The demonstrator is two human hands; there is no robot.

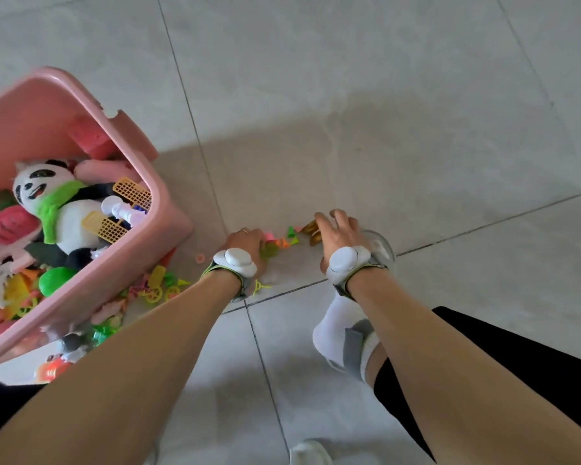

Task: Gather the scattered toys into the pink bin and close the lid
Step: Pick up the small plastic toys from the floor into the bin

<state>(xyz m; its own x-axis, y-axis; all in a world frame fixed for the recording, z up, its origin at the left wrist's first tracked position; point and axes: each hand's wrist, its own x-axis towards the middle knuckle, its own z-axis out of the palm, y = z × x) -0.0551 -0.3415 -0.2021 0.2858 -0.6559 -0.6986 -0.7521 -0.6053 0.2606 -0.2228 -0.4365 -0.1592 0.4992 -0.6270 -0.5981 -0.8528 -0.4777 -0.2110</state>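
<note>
From the head view, the pink bin (161,209) stands lidless at the left on the tiled floor (349,95), holding a panda plush (52,209) among other toys. The left hand (245,245) is curled over small bright plastic toys (284,241) on the floor, near the bin's right side. The right hand (339,233), fingers spread and relaxed, rests over gold-coloured pieces (311,229) just right of that scatter, holding nothing visibly.

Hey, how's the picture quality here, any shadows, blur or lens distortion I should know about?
Head view: wide-angle bending curves the floor tile grout lines; a broad soft shadow darkens the floor around the left hand and right hand; the small bright toys between them are smeared and hard to identify; the pink bin and panda plush are fairly sharp; no strong glare.
</note>
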